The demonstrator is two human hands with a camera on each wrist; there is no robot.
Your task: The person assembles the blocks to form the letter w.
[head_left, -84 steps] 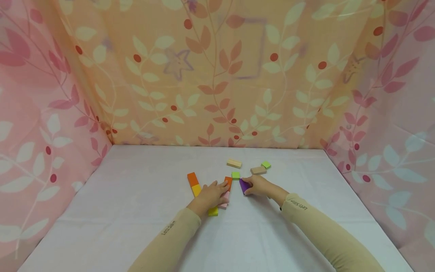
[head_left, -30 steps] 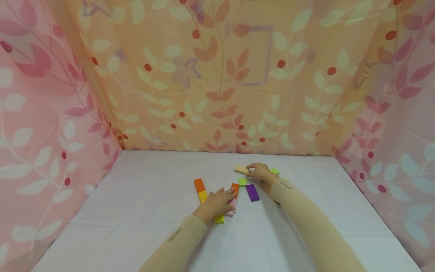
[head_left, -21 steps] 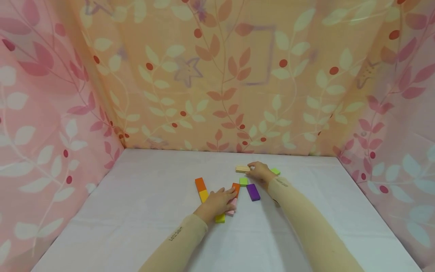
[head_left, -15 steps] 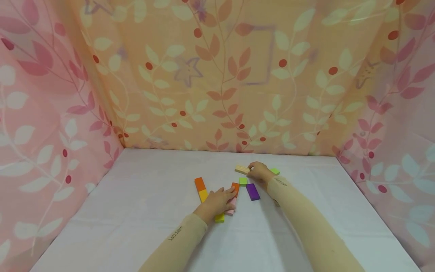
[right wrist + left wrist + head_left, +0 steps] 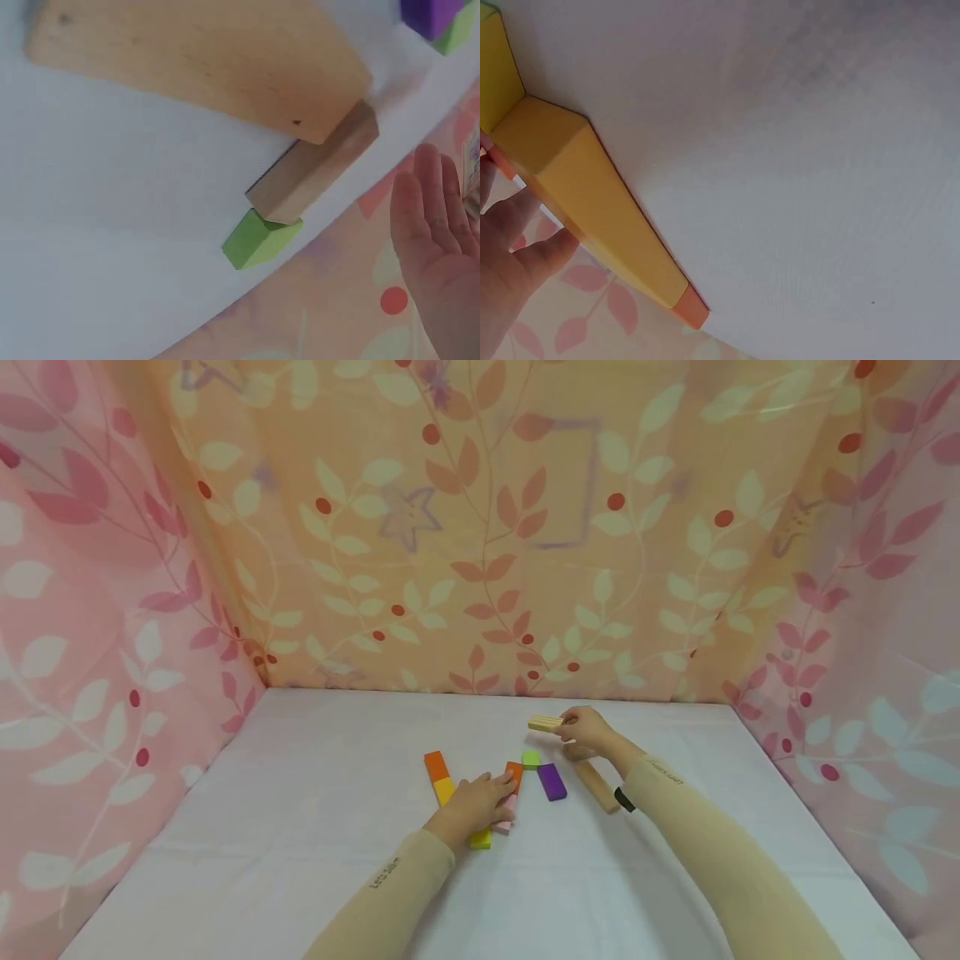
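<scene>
My left hand (image 5: 472, 808) rests over the row of an orange block (image 5: 514, 770) and a pink block (image 5: 505, 822), fingers spread. Beneath and beside it run a second orange block (image 5: 436, 766), an amber block (image 5: 445, 790) and a yellow block (image 5: 480, 839), partly covered. At the back, my right hand (image 5: 588, 728) pinches one end of a ridged pale wooden block (image 5: 544, 723). Below that hand lie a plain wooden block (image 5: 319, 165) and a long wooden piece (image 5: 597, 787). One green block (image 5: 259, 241) touches the plain block's end in the right wrist view.
Between the hands, a green block (image 5: 530, 760) stands by the orange block's far end, with a purple block (image 5: 552, 782) just right of it. White cloth (image 5: 300, 827) covers the table; patterned curtains (image 5: 420, 568) enclose its back and sides.
My right hand let go of the purple block, reached back and took the ridged wooden block, which has now moved right and slightly back. My left hand stays on the blocks.
</scene>
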